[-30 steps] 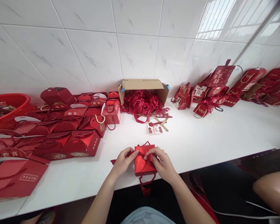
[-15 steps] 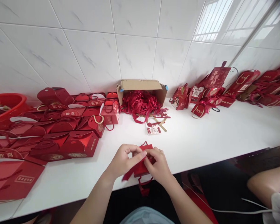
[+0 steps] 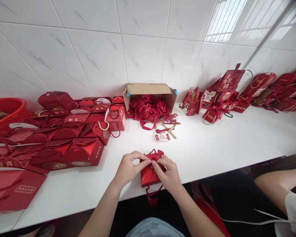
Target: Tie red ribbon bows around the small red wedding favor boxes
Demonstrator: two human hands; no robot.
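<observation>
A small red gift box (image 3: 149, 177) with cord handles lies at the table's front edge under both hands. My left hand (image 3: 132, 167) pinches red ribbon (image 3: 155, 157) over the top of the box, thumb and forefinger closed. Opposite it, my right hand (image 3: 168, 171) pinches the same ribbon, its fingertips almost touching the left ones. A cord handle (image 3: 154, 191) hangs over the table edge below the box. Exactly how the ribbon lies between the fingertips is partly hidden.
Rows of red gift boxes (image 3: 85, 153) fill the left, beside an orange-red basin (image 3: 13, 113). A cardboard box (image 3: 149, 89) of red ribbons stands by the wall, with paper tags (image 3: 162, 136) before it. More boxes (image 3: 191, 103) stand right. Another person's arm (image 3: 273, 184) is at lower right.
The loose ribbon end at the box's lower left no longer shows there. Ribbon now bunches on top between both hands' fingertips, and more of the box's front is visible.
</observation>
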